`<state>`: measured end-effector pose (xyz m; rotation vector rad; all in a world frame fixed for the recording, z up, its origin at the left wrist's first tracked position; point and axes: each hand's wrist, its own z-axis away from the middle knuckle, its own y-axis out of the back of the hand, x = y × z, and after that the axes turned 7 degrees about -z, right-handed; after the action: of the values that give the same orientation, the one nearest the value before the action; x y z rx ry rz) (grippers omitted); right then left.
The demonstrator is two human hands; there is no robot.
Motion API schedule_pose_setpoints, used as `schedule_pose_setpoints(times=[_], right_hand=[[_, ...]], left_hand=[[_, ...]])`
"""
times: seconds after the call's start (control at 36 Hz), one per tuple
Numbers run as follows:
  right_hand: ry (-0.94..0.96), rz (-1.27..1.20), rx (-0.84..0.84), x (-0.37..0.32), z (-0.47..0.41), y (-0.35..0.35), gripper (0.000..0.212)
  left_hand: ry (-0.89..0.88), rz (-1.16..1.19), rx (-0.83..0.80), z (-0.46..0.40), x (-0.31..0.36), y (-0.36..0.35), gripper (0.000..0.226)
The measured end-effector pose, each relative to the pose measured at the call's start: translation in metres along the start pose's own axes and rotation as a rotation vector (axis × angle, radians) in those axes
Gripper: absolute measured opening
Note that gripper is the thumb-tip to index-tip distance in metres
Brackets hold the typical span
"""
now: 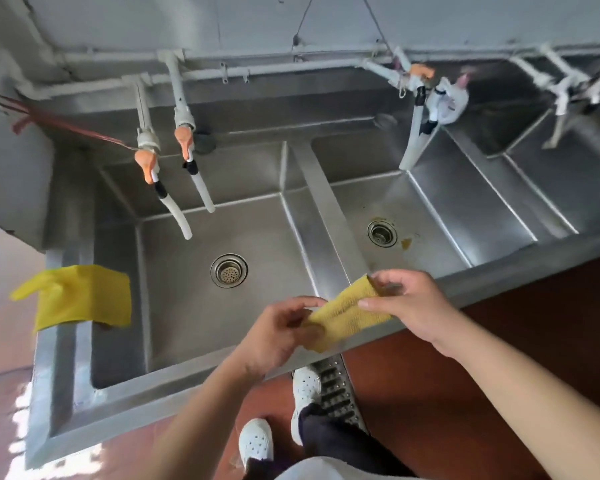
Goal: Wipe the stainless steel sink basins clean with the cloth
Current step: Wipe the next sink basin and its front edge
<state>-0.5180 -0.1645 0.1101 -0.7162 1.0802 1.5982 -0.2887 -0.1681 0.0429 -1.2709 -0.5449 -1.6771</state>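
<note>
left hand (pixel 278 336): fingers curled, pinching | right hand (pixel 407 303): pinching | forearms bare

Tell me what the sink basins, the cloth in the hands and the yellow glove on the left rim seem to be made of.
Sink basins: brushed stainless steel, grey with dull streaked reflections and welded seams.
Cloth: probably woven or microfibre textile, mustard yellow, ribbed matte surface, limp between left hand and right hand.
Glove: likely rubber or latex, smooth, slightly glossy, draped over the rim.

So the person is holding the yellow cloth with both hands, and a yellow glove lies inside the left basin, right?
Not quite. The head view shows the yellow glove draped over the sink's left rim, not inside the basin. Both the left hand and right hand do hold the yellow cloth.
</note>
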Motion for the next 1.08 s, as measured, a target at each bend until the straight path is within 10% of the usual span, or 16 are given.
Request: schedule_pose_setpoints(times=[0.75,1.08], right_hand=[[0.117,-0.397,0.31,0.144,-0.013,0.252,0.027],[0.299,-0.148,-0.038,0.125,-0.08,0.353,0.033]], left_hand=[[0.142,0.018,0.292,-0.141,0.005,-0.259,0.029],[-0.064,-0.481,0.181,-0.222,0.038,-0.338,0.051]])
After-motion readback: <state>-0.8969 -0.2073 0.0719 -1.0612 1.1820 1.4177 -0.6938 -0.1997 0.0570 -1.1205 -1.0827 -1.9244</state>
